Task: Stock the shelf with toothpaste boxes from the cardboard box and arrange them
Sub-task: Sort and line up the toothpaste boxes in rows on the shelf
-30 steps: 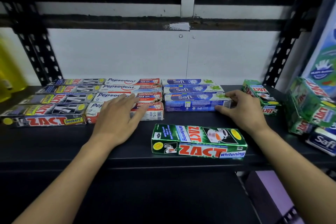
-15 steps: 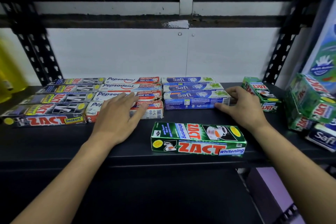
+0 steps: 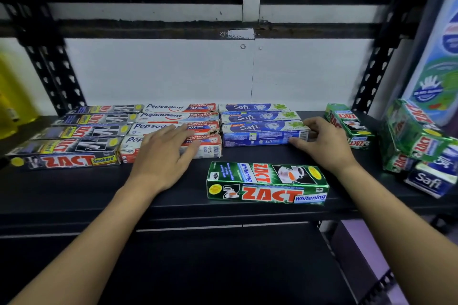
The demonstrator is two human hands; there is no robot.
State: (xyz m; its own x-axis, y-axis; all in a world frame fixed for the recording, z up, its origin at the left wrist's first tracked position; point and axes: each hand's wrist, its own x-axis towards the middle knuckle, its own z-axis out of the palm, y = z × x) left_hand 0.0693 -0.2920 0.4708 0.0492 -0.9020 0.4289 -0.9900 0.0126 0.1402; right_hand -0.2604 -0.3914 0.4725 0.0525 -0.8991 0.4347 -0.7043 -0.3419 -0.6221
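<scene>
Rows of toothpaste boxes lie flat on the black shelf (image 3: 74,188): black Zact Smokers boxes (image 3: 67,156) at left, white Pepsodent boxes (image 3: 178,116) in the middle, blue Safi boxes (image 3: 260,131) to their right. My left hand (image 3: 166,153) rests flat, fingers straight, on the front Pepsodent boxes. My right hand (image 3: 322,143) touches the right end of the front Safi box, thumb at its front corner. A green Zact Whitening box (image 3: 267,184) lies alone near the shelf's front edge, between my forearms.
More green Zact boxes (image 3: 349,124) lie behind my right hand. A loose pile of green Zact and blue Safi boxes (image 3: 421,143) sits at the far right beside a tall bottle (image 3: 438,57). Yellow bottles (image 3: 10,96) stand at far left. Perforated black uprights frame the white back wall.
Both hands stay where they were on the Pepsodent and Safi rows. The front Safi box has shifted slightly back, closing up with its row.
</scene>
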